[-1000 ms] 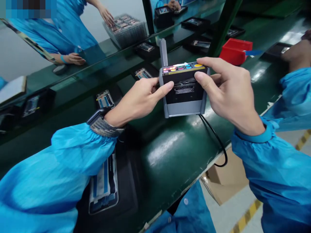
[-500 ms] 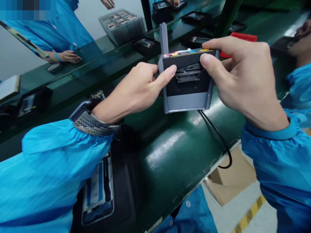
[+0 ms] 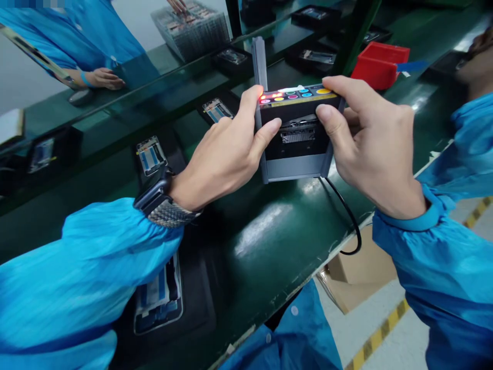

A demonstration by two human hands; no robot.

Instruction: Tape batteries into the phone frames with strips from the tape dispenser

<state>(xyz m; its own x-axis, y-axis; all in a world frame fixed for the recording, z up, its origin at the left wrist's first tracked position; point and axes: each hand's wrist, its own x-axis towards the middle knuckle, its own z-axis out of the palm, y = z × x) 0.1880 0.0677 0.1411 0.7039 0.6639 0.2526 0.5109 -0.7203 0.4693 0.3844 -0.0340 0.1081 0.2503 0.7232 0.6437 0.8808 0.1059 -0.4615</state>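
Both my hands grip a grey box device [image 3: 295, 167] held upright over the belt. Along its top runs a panel of coloured round buttons [image 3: 296, 94], with red lights glowing at the left end. A black face below carries a metal connector slot [image 3: 298, 134]. My left hand [image 3: 223, 159] holds the left side, its index fingertip by the lit buttons and its thumb on the black face. My right hand [image 3: 370, 149] grips the right side, with the thumb on the black face and the index finger over the top. A black cable [image 3: 344, 210] trails from the device's base.
Phone screens lie in black trays [image 3: 151, 155] on the green belt [image 3: 262, 246]. A red bin [image 3: 379, 66] stands at the back right, behind a dark upright post [image 3: 356, 31]. A stack of clear trays [image 3: 190, 31] sits top left. A cardboard box [image 3: 358, 272] lies below the belt edge.
My left index finger has moved up onto the device's top edge by the buttons, and red lights now glow there. The device has shifted slightly down and turned compared with earlier.
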